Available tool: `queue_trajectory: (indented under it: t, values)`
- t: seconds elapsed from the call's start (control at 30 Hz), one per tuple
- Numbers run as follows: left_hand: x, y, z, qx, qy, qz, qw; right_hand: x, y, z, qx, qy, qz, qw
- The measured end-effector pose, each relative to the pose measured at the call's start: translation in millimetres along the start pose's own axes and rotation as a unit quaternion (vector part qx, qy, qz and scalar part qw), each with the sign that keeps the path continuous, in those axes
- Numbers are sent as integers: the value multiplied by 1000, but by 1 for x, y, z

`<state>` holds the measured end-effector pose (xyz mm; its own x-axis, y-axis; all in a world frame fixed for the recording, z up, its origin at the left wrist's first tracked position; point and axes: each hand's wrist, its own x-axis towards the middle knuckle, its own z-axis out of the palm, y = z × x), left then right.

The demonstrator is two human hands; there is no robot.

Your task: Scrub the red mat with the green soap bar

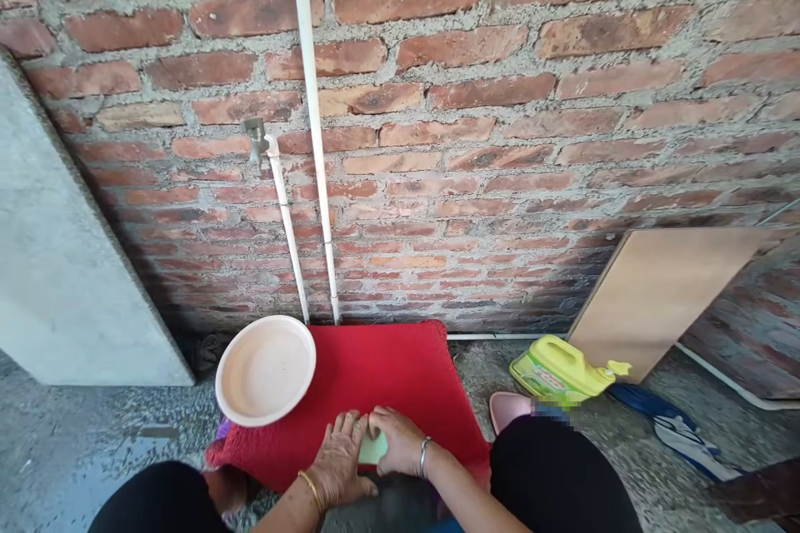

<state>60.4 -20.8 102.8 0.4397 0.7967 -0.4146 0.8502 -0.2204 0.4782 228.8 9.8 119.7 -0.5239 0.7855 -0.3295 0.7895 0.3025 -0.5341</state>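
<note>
A red cloth (pixel 381 366) with a fuzzy edge lies spread over a low flat surface in front of me. My right hand (pixel 400 441), with a silver bangle at the wrist, is closed around a pale green bar of soap (pixel 373 449) at the cloth's near edge. Beside it, my left hand (pixel 342 462) lies on the cloth with fingers stretched out and thumb apart; a gold bangle circles that wrist. The fingertips of both hands almost meet. Part of the soap is hidden by my right fingers. At the cloth's left corner stands a pale round basin (pixel 230 387).
Behind the cloth rises a brick wall (pixel 437 133) with a tap (pixel 256 141) on a white pipe (pixel 291 241). A grey slab (pixel 68 250) leans at left. To the right are a yellow jug (pixel 559 371), a tan board (pixel 675 291) and blue-white slippers (pixel 687 441) on wet concrete.
</note>
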Motion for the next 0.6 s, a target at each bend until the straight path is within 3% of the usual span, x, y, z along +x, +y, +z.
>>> queue_trajectory:
  t: [0.13,0.23,0.33,0.43,0.6]
  values:
    - [1,-6,2,39,-6,-39,998,5,1,6,55,12,-22,998]
    - [12,-11,3,60,22,-92,994,8,16,-5,78,51,-15,996]
    - [28,-19,-1,53,71,-150,985,11,42,-17,47,126,129,982]
    - [48,-24,-7,49,91,-198,975,14,69,-14,-27,151,290,945]
    - [90,-17,-23,49,109,-261,958,17,89,13,-61,114,326,937]
